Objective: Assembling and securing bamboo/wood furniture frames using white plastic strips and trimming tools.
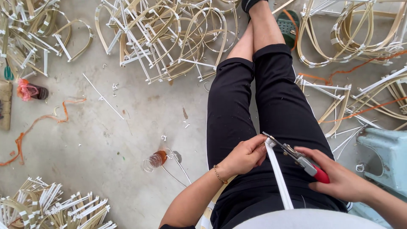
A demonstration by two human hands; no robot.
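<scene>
Left hand [243,157] pinches white strip [277,174]; right hand [339,180] grips pliers [296,157] (over lap).

Pliers [296,157] at white strip [280,178]

bare concrete floor [140,106] strewn with heaps of bent cane frames [169,38], orange string [38,123] and a small glass jar [155,160].

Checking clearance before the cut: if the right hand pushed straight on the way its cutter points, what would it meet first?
The right hand aims its red-handled cutter up-left. First in line is the white strip, at the blade tips already, then probably the left hand pinching that strip; depth is unclear.
</scene>
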